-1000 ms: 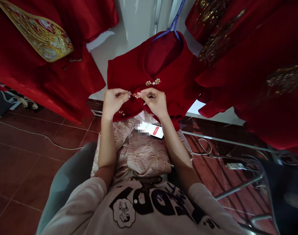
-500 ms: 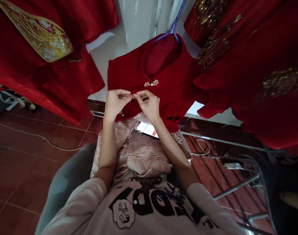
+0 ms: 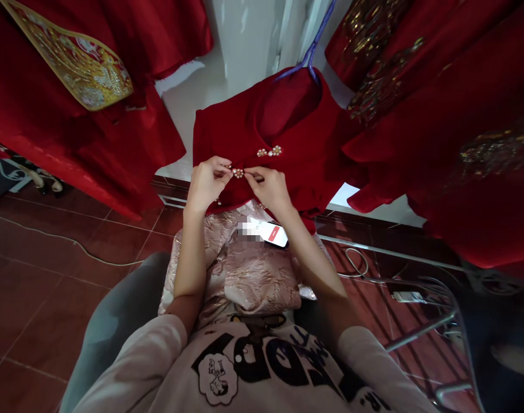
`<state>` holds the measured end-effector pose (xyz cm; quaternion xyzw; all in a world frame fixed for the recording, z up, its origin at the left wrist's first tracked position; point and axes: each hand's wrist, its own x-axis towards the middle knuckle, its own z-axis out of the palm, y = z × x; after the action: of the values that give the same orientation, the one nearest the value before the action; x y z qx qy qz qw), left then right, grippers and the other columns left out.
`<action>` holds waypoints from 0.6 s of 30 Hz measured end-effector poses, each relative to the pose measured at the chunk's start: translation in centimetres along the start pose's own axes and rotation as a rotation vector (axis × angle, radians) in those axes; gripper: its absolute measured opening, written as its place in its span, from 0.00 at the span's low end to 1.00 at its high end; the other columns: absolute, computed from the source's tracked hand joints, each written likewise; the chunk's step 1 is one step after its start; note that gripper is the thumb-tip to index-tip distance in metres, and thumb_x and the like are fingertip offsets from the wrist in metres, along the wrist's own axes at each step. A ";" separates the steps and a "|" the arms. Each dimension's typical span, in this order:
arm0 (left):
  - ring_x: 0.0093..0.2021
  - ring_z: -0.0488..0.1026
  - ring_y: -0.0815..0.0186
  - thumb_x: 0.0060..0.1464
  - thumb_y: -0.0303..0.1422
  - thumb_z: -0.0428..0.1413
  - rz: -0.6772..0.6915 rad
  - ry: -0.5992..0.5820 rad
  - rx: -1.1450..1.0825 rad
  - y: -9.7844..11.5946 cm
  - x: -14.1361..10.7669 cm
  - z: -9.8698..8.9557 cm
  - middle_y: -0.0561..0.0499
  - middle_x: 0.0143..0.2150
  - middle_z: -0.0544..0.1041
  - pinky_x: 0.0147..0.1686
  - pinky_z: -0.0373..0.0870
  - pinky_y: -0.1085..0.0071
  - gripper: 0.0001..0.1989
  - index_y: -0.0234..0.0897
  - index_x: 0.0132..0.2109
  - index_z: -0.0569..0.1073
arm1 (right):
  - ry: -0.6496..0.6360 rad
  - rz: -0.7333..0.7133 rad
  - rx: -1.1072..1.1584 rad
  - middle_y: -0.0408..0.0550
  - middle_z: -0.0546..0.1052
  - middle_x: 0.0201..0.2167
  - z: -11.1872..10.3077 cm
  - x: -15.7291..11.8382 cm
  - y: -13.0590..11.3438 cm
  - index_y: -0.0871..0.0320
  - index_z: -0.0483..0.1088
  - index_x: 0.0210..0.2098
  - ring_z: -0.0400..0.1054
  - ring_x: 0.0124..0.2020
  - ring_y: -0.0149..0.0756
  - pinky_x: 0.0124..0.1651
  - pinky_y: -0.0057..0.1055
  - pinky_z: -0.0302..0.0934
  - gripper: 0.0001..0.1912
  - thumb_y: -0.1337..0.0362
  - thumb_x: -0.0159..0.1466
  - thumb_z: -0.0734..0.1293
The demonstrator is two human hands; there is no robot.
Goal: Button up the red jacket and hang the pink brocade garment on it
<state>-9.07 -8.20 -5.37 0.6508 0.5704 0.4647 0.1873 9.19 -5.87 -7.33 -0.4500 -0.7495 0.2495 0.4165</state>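
Note:
A red garment (image 3: 227,126) hangs in front of me from a purple hanger (image 3: 307,57). Below its neckline sits a pearl flower clasp (image 3: 269,151), and a second pearl clasp (image 3: 237,172) lies between my hands. My left hand (image 3: 208,182) pinches that second clasp at its left end. At the clasp's right end, my right hand (image 3: 268,186) has thumb and fingertips pressed together. A phone (image 3: 276,234) with a lit screen rests below my right hand on pink shiny fabric (image 3: 262,281) over my lap.
Red garments with gold decoration hang on the left (image 3: 159,126) and right (image 3: 417,172). A metal rack or chair frame (image 3: 421,332) stands at the lower right. A pale cable (image 3: 90,252) crosses the tiled floor (image 3: 34,298) at left.
My right hand has moved slightly right, and the second clasp now shows between my fingertips. More of the phone is visible. The red garment sits slightly lower and farther right in view.

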 end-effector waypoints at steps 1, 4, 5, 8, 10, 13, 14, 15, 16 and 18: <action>0.40 0.83 0.63 0.54 0.23 0.62 -0.004 0.006 -0.004 -0.1 0.0 -0.2 0.49 0.38 0.85 0.43 0.81 0.69 0.10 0.36 0.45 0.79 | -0.097 0.015 0.003 0.47 0.85 0.42 -1.1 -0.5 0.2 0.55 0.82 0.41 0.81 0.39 0.38 0.50 0.38 0.75 0.08 0.66 0.67 0.69; 0.40 0.83 0.64 0.54 0.25 0.62 0.012 0.017 0.016 -0.4 -0.2 -1.0 0.50 0.39 0.85 0.43 0.80 0.69 0.07 0.37 0.41 0.80 | -0.330 0.050 0.031 0.47 0.86 0.44 -4.7 -3.1 1.0 0.54 0.83 0.43 0.82 0.42 0.40 0.50 0.39 0.77 0.11 0.59 0.67 0.70; 0.38 0.82 0.64 0.54 0.26 0.63 0.012 0.000 0.030 -0.6 -0.3 -1.4 0.50 0.38 0.85 0.42 0.80 0.69 0.05 0.38 0.39 0.80 | -0.419 0.077 0.077 0.47 0.85 0.45 -5.9 -4.1 1.3 0.53 0.83 0.46 0.82 0.43 0.40 0.48 0.38 0.77 0.13 0.57 0.67 0.70; 0.34 0.82 0.61 0.52 0.29 0.65 -0.038 -0.125 0.108 -1.2 -0.7 -2.6 0.51 0.34 0.84 0.40 0.80 0.65 0.01 0.40 0.34 0.82 | -0.612 0.109 0.105 0.47 0.85 0.47 -8.7 -6.5 1.8 0.51 0.83 0.48 0.82 0.44 0.41 0.47 0.38 0.79 0.17 0.56 0.61 0.75; 0.33 0.82 0.59 0.49 0.28 0.66 -0.088 -0.200 0.205 -1.6 -0.9 -3.2 0.53 0.29 0.83 0.39 0.79 0.63 0.03 0.42 0.30 0.82 | -0.564 0.115 0.042 0.48 0.84 0.49 -9.9 -7.2 1.9 0.50 0.82 0.50 0.82 0.47 0.42 0.50 0.41 0.78 0.18 0.55 0.62 0.75; 0.31 0.82 0.57 0.46 0.25 0.64 -0.115 -0.313 0.293 -1.9 -0.9 -3.9 0.55 0.23 0.80 0.34 0.78 0.65 0.08 0.45 0.27 0.83 | -0.477 0.149 0.005 0.48 0.84 0.49 -10.8 -7.4 1.8 0.50 0.81 0.51 0.81 0.48 0.43 0.52 0.43 0.78 0.16 0.55 0.66 0.72; 0.30 0.82 0.58 0.45 0.25 0.64 -0.118 -0.382 0.291 -2.0 -0.9 -4.0 0.55 0.22 0.80 0.32 0.77 0.66 0.08 0.45 0.26 0.83 | -0.493 0.158 0.012 0.48 0.85 0.47 -10.9 -7.3 1.8 0.50 0.82 0.50 0.82 0.47 0.42 0.51 0.42 0.78 0.15 0.56 0.66 0.72; 0.30 0.82 0.58 0.45 0.25 0.63 -0.126 -0.463 0.274 -1.9 -0.8 -4.0 0.55 0.22 0.80 0.30 0.76 0.67 0.09 0.45 0.26 0.83 | -0.513 0.161 0.019 0.48 0.85 0.45 -10.9 -7.3 1.7 0.50 0.82 0.49 0.82 0.45 0.42 0.49 0.42 0.79 0.14 0.57 0.66 0.72; 0.30 0.82 0.59 0.45 0.24 0.63 -0.141 -0.539 0.251 -1.9 -0.8 -3.9 0.55 0.23 0.80 0.30 0.76 0.68 0.09 0.45 0.28 0.84 | -0.528 0.155 0.027 0.48 0.86 0.44 -10.8 -7.3 1.6 0.50 0.82 0.48 0.82 0.44 0.42 0.49 0.41 0.79 0.13 0.58 0.65 0.72; 0.31 0.82 0.60 0.43 0.23 0.63 -0.179 -0.614 0.233 -2.1 -0.7 -3.7 0.55 0.26 0.82 0.31 0.75 0.69 0.13 0.45 0.35 0.85 | -0.545 0.121 0.053 0.48 0.85 0.45 -10.5 -7.1 1.3 0.51 0.81 0.50 0.82 0.46 0.40 0.52 0.41 0.77 0.14 0.58 0.66 0.71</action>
<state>-13.21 -9.32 -5.41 0.7246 0.5917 0.1604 0.3147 20.42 -11.56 -5.60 -0.3990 -0.7989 0.4054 0.1955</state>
